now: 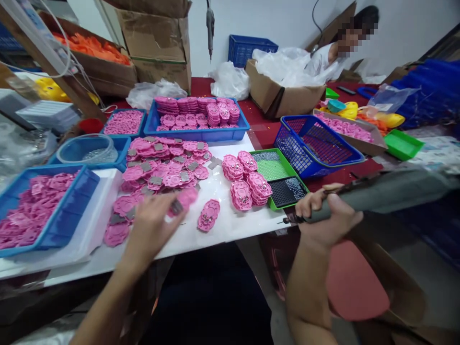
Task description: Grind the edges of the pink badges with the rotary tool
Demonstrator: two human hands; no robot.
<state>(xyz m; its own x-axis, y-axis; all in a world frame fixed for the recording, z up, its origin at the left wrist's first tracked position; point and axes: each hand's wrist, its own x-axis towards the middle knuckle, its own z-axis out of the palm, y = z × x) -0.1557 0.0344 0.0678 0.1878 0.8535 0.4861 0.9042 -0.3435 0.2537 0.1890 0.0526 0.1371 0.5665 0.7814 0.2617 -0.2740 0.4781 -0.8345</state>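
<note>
My left hand [153, 225] reaches over the white board [230, 220] and pinches a pink plastic piece [187, 199] at the near edge of a heap of pink pieces [161, 167]; the motion blurs it. My right hand [325, 215] is wrapped round a grey electric screwdriver [377, 194], held level off the table's right edge, tip pointing left. A small stack of pink pieces [208, 214] lies between the hands. Finished stacks [246, 179] stand beside a green tray [276, 177] of screws.
Blue trays of pink pieces sit at the left [39, 211] and back [197, 117]. A blue basket [316, 146], cardboard boxes [276, 91] and plastic bags crowd the red table. Another person [338, 48] works at the far right. A pink stool [354, 282] stands below.
</note>
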